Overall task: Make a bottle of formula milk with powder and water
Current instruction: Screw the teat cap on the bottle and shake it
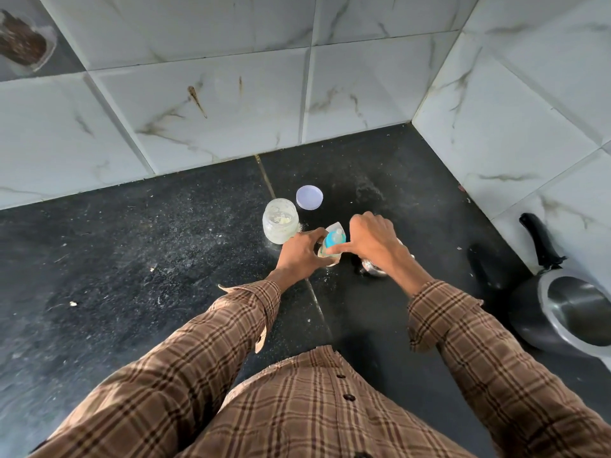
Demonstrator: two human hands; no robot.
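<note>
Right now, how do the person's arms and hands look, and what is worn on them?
Both arms wear long sleeves of a brown plaid shirt, with darker brown and pale crossing lines. The cuffs end at the wrists; the left cuff hangs open, unbuttoned. The left hand and the right hand are bare: no gloves, and no ring or watch shows. Dark buttons run down the shirt front.

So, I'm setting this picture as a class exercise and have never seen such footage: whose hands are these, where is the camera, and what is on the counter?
There is no machine: a person wears one camera on the head, looking down at their own arms in checked sleeves. The left hand steadies a baby bottle with a blue collar, and the right hand grips its top. On the dark counter stand an open jar and its loose white lid. A metal cup sits mostly hidden under the right wrist, and a pressure cooker stands at far right.
</note>
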